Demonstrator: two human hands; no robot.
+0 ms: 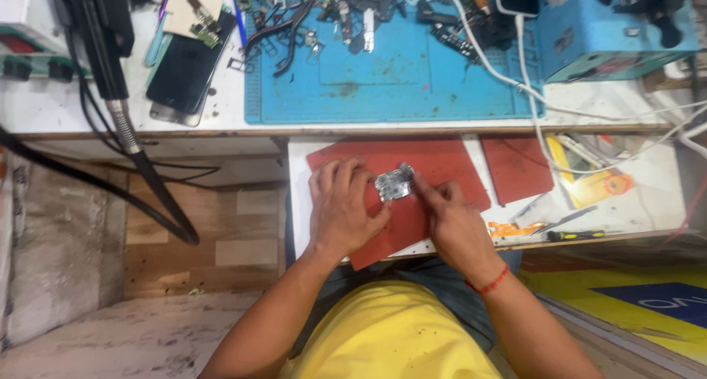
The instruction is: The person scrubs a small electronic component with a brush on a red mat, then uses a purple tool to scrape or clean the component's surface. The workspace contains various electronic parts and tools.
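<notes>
On the red mat (pixel 442 165) at the pull-out tabletop (pixel 297 202), a small silvery circuit board (pixel 393 184) is lying. At its 9 o'clock, the left hand (pixel 342 206) is pressing down, fingers together against its edge. At 4 o'clock, the right hand (pixel 453 224) is pinching its corner. A blue mat (pixel 398 77) is lying at 12 o'clock.

We count two hands at the centre: a left hand (pixel 340 206) and a right hand (pixel 451 220), with one small silvery part (pixel 393 184) between them. We see two red mats, one large red mat (pixel 442 169) under the hands and one smaller red mat (pixel 517 169) at three o'clock. At twelve o'clock lies one blue work mat (pixel 398 81); at eleven, two dark phones (pixel 188 66); at four, one screwdriver (pixel 578 234).
</notes>
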